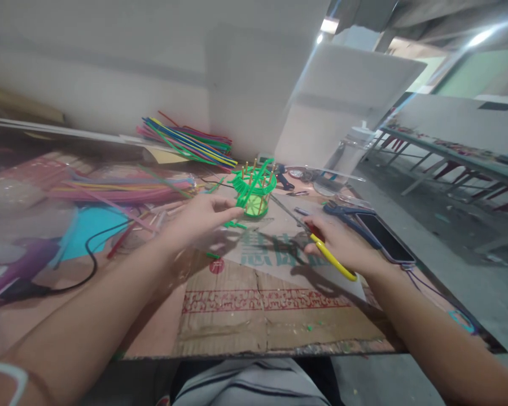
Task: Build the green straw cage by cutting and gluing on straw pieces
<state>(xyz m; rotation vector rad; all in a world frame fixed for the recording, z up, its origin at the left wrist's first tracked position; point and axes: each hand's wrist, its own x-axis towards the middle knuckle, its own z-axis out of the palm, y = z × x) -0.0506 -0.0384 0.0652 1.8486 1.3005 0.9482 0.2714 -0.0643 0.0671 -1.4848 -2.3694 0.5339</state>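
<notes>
A green round frame (256, 183) with upright wooden sticks stands near the middle of the table. My left hand (209, 220) is at its lower left side, thumb and fingers closed on its edge. In my right hand (332, 234) are scissors with yellow handles (333, 259), the blades pointing up and left toward the frame's right side. Small green scraps (235, 224) lie just below the frame, on white paper with green characters (258, 248).
Colourful sticks (190, 144) are bundled at the back. Blue-handled pliers (351, 220) and a phone (385, 238) lie at the right, below a clear bottle (347, 155). A black cable (93, 248), blue sheet (88, 231) and plastic bags occupy the left.
</notes>
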